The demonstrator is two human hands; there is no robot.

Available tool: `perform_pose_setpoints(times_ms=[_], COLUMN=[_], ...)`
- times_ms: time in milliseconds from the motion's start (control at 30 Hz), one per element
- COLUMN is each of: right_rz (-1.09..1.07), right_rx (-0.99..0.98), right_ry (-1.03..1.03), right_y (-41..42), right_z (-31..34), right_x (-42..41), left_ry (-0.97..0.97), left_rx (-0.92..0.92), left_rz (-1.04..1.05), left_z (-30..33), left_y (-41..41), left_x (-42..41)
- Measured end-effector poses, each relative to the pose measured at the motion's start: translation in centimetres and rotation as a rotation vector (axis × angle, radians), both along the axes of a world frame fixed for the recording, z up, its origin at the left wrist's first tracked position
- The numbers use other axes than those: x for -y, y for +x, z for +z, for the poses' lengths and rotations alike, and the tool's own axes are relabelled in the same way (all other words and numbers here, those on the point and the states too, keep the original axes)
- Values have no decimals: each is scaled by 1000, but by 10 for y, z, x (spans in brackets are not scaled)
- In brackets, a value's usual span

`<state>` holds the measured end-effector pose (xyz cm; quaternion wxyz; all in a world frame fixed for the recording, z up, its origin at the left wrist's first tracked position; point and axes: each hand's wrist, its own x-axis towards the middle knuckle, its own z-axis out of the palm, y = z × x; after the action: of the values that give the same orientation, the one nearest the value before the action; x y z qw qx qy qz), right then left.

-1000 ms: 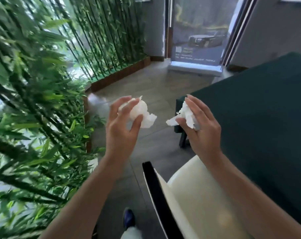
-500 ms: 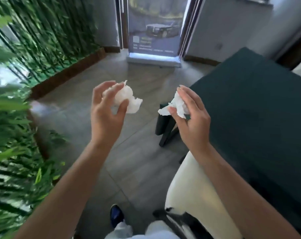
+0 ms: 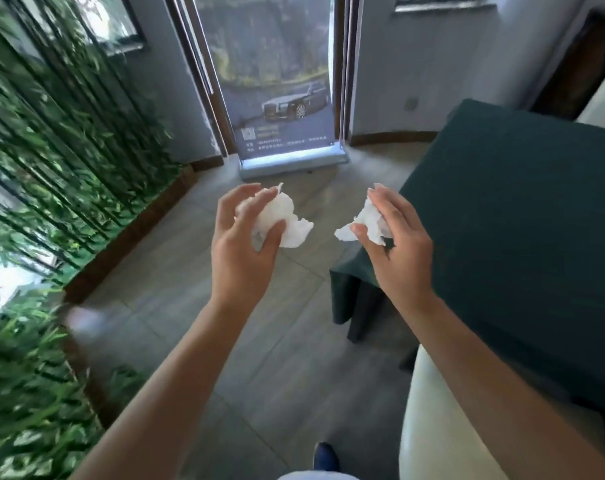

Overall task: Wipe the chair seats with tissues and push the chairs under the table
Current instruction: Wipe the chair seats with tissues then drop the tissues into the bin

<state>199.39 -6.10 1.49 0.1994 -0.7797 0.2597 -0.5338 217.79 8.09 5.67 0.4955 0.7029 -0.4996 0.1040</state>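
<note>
head view: we have turned toward the bench [image 3: 522,216]. left hand [image 3: 240,252] fingers squeeze a tissue [image 3: 282,220], right hand [image 3: 398,251] fingers pinch another tissue [image 3: 367,225]. chair [image 3: 432,427] now low right, not yet wiped.

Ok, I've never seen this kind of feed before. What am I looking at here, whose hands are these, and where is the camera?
There is no machine. The camera sits on a person's head, looking forward and down at their own bare arms. The left hand holds a crumpled white tissue; the right hand holds a second tissue in its fingers. At right is a table under a dark green cloth, nothing visible on it. The cream shape at lower right is a chair. Bamboo plants line the left, and a car banner stands ahead on the floor.
</note>
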Motion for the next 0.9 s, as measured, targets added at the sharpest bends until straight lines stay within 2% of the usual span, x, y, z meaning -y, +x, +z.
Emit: perform_pose_setpoints(times_ms=[133,333,633,700,833,900], right_rz=[15,-86,-277,-358,-457,-567], right_rx=[1,-45,-123,-122,-117,-108], right_ry=[1,29,36,43,53,83], right_y=[30,74,172,193,202,199], right_z=[6,-2,3,7,8,1], right_x=[34,98,207,244,280,321], left_ry=[20,12,40,53,57,80], left_rx=[0,-27,-126,-132,-107,-111], left_rz=[-30,-129,-262,-365,-485,-606], left_z=[3,-11,-19,-12,-6,-11], left_y=[31,83,219,246,255,253], left_x=[49,132,280,335,400,462])
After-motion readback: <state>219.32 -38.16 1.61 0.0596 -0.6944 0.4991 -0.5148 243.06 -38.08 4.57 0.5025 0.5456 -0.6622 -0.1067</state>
